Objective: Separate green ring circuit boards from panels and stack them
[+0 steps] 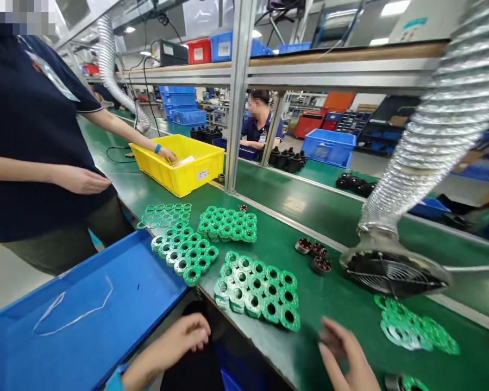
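Left hand (185,335) and right hand (356,361) are held, fingers loosely apart, near green ring boards (248,288) on the worktop (275,231).

The counter (277,231) is green and a bit shiny. On it sits a big yellow bin (201,169). In front of the bin are a thin, holey pile (178,215), a back stack (227,231), an edge stack (184,251) and a near stack (264,293), all green rings joined together. Three round parts (321,265) sit close by. More green rings (426,329) lie messily on the right.
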Available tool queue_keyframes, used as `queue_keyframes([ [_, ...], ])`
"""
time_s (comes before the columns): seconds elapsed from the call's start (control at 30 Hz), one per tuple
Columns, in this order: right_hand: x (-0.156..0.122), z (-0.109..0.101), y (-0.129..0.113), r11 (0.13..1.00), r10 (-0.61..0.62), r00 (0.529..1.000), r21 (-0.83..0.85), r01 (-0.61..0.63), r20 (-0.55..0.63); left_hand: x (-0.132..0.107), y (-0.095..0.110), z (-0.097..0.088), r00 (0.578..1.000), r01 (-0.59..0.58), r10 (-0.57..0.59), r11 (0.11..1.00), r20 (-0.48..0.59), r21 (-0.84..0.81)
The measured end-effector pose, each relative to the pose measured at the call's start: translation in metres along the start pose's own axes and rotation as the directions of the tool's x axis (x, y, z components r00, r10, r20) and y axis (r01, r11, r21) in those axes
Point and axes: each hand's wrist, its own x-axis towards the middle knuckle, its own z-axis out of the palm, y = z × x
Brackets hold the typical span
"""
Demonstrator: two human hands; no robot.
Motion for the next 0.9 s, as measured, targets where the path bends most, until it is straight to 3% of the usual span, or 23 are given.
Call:
queue_keyframes([
  [0.07,0.023,0.015,-0.023,0.999,0.03,0.998,0.035,-0.028,-0.059,-0.001,0.025,-0.012,0.985,-0.092,0.07,0.987,-0.159,-0.134],
  [0.13,0.044,0.027,-0.045,0.968,0.181,0.982,0.186,-0.168,-0.056,0.007,0.048,-0.01,0.963,-0.144,0.085,0.965,-0.257,-0.218],
  [0.2,0.058,0.035,-0.061,0.887,0.292,0.956,0.368,-0.28,0.022,0.018,0.069,-0.002,0.966,-0.123,0.038,0.938,-0.255,-0.324],
  [0.27,0.064,0.04,-0.071,0.81,0.324,0.942,0.487,-0.326,0.091,0.029,0.086,0.007,0.971,-0.047,-0.051,0.917,-0.235,-0.396],
  [0.37,0.064,0.042,-0.08,0.784,0.346,0.932,0.513,-0.349,0.106,0.04,0.107,0.012,0.961,0.069,-0.168,0.917,-0.222,-0.393],
  [0.5,0.059,0.047,-0.082,0.808,0.365,0.928,0.469,-0.357,0.076,0.052,0.12,0.007,0.947,0.169,-0.247,0.927,-0.204,-0.336],
  [0.7,0.052,0.059,-0.07,0.832,0.328,0.944,0.466,-0.3,0.023,0.072,0.124,0.005,0.942,0.186,-0.256,0.937,-0.217,-0.296],
  [0.9,0.045,0.064,-0.049,0.891,0.296,0.955,0.363,-0.273,-0.007,0.071,0.134,0.011,0.915,0.232,-0.296,0.942,-0.274,-0.241],
])
